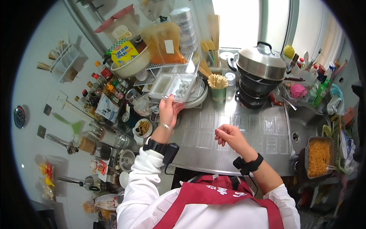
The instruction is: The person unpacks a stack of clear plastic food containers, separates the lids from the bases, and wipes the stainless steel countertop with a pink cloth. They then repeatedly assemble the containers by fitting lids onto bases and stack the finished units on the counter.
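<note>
At the near edge of a clear plastic compartment tray [180, 88], my left hand [170, 110] has its fingers closed on the rim. The tray rests on a pile of similar containers above a white basin [198, 101]. Over the steel counter [228, 160], my right hand [230, 138] hangs with its fingers curled and thumb against the fingertips; nothing shows in it. Beneath and around that hand, several clear plastic trays [272, 122] lie flat in rows, hard to make out against the steel.
Behind the counter stand a green tub of wooden sticks [218, 88] and stacked dark pots under a steel lid [262, 63]. To the right are a sink [305, 118] and a box of orange crumbly food [319, 156]. Sauce bottles [103, 86] crowd the left, near a bowl [143, 128].
</note>
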`<state>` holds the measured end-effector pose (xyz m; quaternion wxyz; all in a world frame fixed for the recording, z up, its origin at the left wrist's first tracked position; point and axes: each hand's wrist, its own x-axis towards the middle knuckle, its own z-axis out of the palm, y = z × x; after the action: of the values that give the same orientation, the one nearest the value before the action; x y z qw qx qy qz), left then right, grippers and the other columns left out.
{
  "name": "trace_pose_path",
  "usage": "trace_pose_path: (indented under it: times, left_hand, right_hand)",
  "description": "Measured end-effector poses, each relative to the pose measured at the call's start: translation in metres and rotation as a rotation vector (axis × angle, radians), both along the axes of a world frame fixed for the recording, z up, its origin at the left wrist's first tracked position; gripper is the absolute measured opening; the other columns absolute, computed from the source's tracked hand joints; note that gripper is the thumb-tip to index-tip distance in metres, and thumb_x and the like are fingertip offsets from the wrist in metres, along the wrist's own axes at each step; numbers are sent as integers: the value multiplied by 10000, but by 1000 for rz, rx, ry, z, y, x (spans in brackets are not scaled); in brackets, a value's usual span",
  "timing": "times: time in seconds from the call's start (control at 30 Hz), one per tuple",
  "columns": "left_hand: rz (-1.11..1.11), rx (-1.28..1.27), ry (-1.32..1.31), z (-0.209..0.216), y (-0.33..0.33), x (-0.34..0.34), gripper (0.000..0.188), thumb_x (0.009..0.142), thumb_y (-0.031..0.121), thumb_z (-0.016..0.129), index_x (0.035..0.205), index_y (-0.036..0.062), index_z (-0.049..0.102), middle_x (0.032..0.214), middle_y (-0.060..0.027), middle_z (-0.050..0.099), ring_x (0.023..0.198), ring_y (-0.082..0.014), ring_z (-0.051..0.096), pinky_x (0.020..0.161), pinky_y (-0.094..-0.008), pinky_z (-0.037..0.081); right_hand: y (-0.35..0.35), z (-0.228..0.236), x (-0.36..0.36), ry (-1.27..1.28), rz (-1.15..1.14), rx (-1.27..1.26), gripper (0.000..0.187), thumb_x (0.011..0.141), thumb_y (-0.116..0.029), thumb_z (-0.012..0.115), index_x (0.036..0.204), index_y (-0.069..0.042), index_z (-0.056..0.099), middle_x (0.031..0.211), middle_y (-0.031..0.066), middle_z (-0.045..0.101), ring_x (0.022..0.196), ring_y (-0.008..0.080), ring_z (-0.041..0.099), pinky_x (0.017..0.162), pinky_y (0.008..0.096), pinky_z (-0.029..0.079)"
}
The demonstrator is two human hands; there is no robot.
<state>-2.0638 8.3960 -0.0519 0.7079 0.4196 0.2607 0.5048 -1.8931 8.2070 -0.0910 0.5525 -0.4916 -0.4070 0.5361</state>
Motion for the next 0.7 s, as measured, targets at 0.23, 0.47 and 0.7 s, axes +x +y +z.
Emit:
trace_pose_path:
  times: [0.23, 0.47, 0.7]
  left_hand:
    - [79, -86, 82, -15, 64, 13, 232, 846, 186, 487, 945, 3, 383, 763, -127, 554, 589, -205, 601, 486, -291, 525]
    - [86, 23, 35, -17, 82, 21, 230, 845, 226, 497, 857, -3, 479, 700, -94, 575, 555, -175, 600, 477, -268, 521]
    - [99, -33, 88, -6, 79, 14, 182, 844, 199, 473, 864, 18, 466, 681, -85, 570, 533, -155, 580, 459, -258, 498]
  right_hand:
    - [-28, -16, -2, -25, 6, -100, 205, 848, -206, 521, 787, -12, 551, 685, 44, 587, 535, 71, 529, 462, 194, 418]
    - [-60, -49, 15, 27, -114, -174, 163, 845, -154, 518, 786, -5, 550, 680, 65, 593, 523, 92, 539, 459, 199, 427]
    - [-76, -58, 17, 33, -150, -221, 183, 834, -173, 534, 787, 1, 565, 674, 59, 596, 526, 94, 537, 461, 211, 425]
